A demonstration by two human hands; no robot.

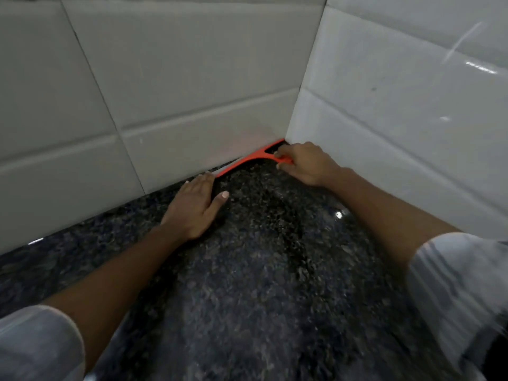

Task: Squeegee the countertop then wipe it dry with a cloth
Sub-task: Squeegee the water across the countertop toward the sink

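Much of the orange squeegee (248,159) is hard to see. Its handle is hidden under the right hand (305,163), and its far end is tucked deep into the corner where the two walls meet. The near end of its long edge goes behind the fingertips of the left hand (193,207), so you cannot tell just where it stops. The rubber strip is too thin and blurry to make out. The whole picture is a bit smeared, most of all at the edges, where the pale sleeves (456,292) of both arms look streaky and are cut off by the frame. No cloth shows anywhere. The right hand curls its fingers and thumb around the squeegee handle and holds it. The left hand lies flat on the countertop (261,284) with its fingers straight and close together, its thumb sticking out to the side, and its fingertips touching the near end of the squeegee. The squeegee lies along the bottom of the back wall (165,78), right where the wall meets the countertop. The countertop is dark, speckled stone, shiny, with small bright spots of light on it. Both walls have big, glossy, pale tiles, and the side wall (412,92) is brighter.
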